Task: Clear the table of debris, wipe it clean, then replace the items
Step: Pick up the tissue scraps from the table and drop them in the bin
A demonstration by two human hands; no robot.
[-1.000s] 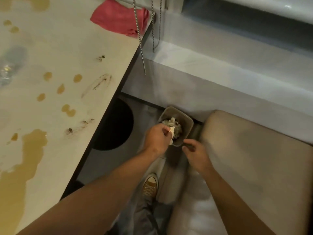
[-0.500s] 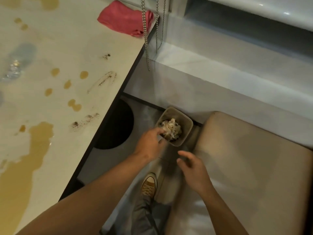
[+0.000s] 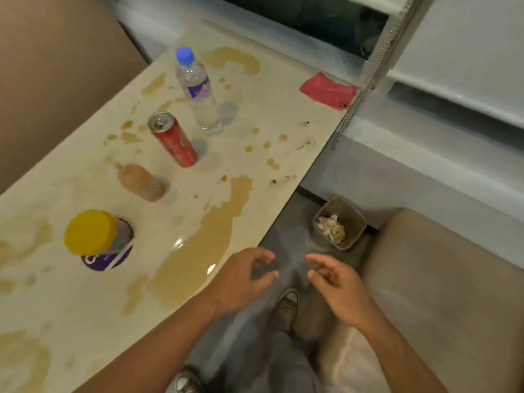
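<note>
Your hands have come up from the bin (image 3: 340,222); left hand (image 3: 243,279) and right hand (image 3: 337,282) hang loose, holding nothing.

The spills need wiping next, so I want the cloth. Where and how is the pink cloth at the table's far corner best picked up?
Probably pinch the pink cloth from above at its raised, bunched middle: it lies crumpled and low on the table, so there is no edge to slide under. Come from the near side, clear of the bead chain hanging at its right. Both hands, left hand and right hand, are free.
</note>
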